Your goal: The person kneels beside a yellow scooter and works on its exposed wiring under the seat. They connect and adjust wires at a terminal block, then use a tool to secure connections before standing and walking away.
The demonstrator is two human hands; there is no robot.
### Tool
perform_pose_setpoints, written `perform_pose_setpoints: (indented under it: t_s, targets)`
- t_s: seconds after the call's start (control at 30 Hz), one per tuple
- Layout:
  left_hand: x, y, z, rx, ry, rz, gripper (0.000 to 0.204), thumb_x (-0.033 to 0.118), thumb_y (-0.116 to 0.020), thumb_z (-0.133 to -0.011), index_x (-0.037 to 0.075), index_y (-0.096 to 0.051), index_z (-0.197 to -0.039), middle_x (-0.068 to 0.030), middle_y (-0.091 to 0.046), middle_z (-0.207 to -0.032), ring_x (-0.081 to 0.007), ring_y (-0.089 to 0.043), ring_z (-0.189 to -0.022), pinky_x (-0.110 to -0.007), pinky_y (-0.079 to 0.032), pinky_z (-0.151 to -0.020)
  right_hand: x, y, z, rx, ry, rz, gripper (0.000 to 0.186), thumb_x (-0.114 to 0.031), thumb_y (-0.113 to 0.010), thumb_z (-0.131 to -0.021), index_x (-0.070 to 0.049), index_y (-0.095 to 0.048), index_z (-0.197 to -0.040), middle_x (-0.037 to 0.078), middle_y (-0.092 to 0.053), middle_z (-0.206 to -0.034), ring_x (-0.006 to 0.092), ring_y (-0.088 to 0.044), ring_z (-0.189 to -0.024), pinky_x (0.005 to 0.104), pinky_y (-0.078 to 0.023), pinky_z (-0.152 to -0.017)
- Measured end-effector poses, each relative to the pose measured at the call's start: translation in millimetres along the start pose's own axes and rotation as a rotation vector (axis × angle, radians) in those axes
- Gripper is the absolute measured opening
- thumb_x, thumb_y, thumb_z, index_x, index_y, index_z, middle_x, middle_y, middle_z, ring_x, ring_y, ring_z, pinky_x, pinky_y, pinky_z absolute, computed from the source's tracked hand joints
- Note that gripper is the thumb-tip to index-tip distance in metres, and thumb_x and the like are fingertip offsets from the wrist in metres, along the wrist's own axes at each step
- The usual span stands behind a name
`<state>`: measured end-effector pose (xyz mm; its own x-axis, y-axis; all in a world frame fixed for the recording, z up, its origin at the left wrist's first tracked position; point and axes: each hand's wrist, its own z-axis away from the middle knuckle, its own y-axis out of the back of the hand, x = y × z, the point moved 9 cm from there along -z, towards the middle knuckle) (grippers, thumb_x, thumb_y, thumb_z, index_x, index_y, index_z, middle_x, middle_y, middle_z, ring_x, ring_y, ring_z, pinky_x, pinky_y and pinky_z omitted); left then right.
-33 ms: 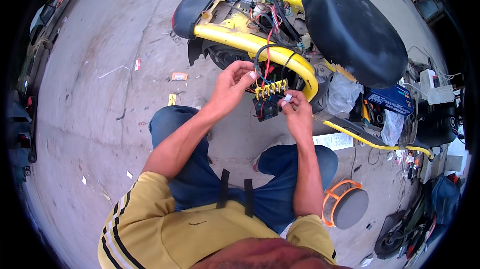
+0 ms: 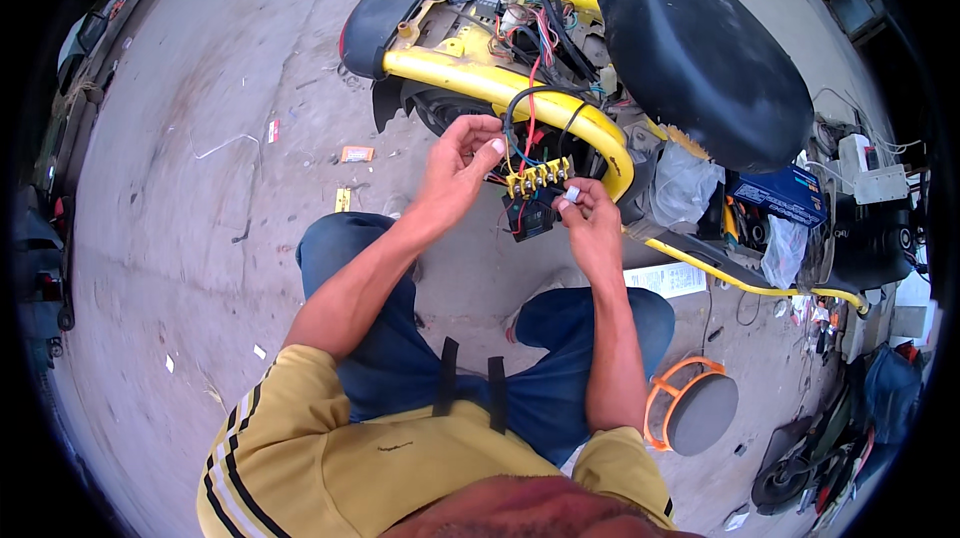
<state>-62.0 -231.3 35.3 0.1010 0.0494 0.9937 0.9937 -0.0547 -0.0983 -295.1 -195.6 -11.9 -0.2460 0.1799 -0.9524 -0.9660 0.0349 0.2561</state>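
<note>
A yellow terminal block (image 2: 538,178) with a row of metal screws hangs beside the yellow frame (image 2: 490,83) of a two-wheeler. Black, red and blue wires run down to it from above. To its left, my left hand (image 2: 462,170) has its thumb and fingers closed together next to the wires; whatever is between the fingertips is too small to make out. My right hand (image 2: 597,226) pinches a small white plug connector (image 2: 571,195) just below the block's right end. Beneath the block is a dark box-like part (image 2: 529,218), partly hidden.
The black seat (image 2: 705,58) is tipped up at the right. Behind the frame lies a tangle of wiring (image 2: 540,28). Clear plastic bags (image 2: 685,188) and a blue box (image 2: 778,196) rest on the footboard. A round stool with orange legs (image 2: 702,413) lies by my right knee.
The picture has shifted very slightly. Both hands keep their places around the terminal block, and the right one still pinches the white connector.
</note>
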Motion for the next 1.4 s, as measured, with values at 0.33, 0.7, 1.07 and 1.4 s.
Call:
perform_pose_setpoints:
  t_s: [0.33,0.7,1.07,1.4]
  targets:
    - [138.1,-31.6,-26.5,0.003,-0.878,-0.726,0.025,-0.005,-0.071,-0.093,0.002,-0.072,-0.117,-0.0121,-0.074,-0.123,-0.0315,-0.066,-0.121,-0.042,-0.050,-0.106,-3.5,4.8,-9.7,0.046,0.046,0.106,0.027,-0.005,-0.071,-0.095,0.001,-0.068,-0.122,0.014,-0.076,-0.100,0.0225,-0.071,-0.085,0.0364,-0.056,-0.081]
    - [124.9,-112.2,-140.3,-0.319,-0.890,-1.580,0.023,0.018,-0.070,-0.094,0.007,-0.078,-0.113,-0.0098,-0.076,-0.121,-0.0343,-0.054,-0.141,-0.048,-0.044,-0.114,-7.5,8.8,-16.5,0.047,0.056,0.120,0.029,-0.004,-0.070,-0.095,0.000,-0.067,-0.124,0.018,-0.077,-0.103,0.0276,-0.074,-0.088,0.0400,-0.057,-0.082]
    - [98.9,-131.0,-177.0,-0.591,-0.340,-1.886,0.031,0.030,-0.075,-0.085,0.014,-0.083,-0.111,-0.0052,-0.078,-0.120,-0.0299,-0.056,-0.137,-0.047,-0.040,-0.111,-3.2,11.0,-22.4,0.049,0.080,0.122,0.030,-0.004,-0.072,-0.094,0.001,-0.066,-0.124,0.018,-0.076,-0.102,0.0286,-0.074,-0.089,0.0397,-0.057,-0.084]
    - [126.6,-104.8,-131.8,-0.324,-0.727,-1.409,0.045,0.010,-0.079,-0.080,0.001,-0.070,-0.122,-0.0126,-0.068,-0.131,-0.0343,-0.050,-0.140,-0.053,-0.029,-0.123,-5.6,12.1,-22.1,0.055,0.084,0.115,0.030,-0.004,-0.072,-0.094,0.001,-0.067,-0.123,0.016,-0.075,-0.099,0.0255,-0.072,-0.088,0.0374,-0.056,-0.083]
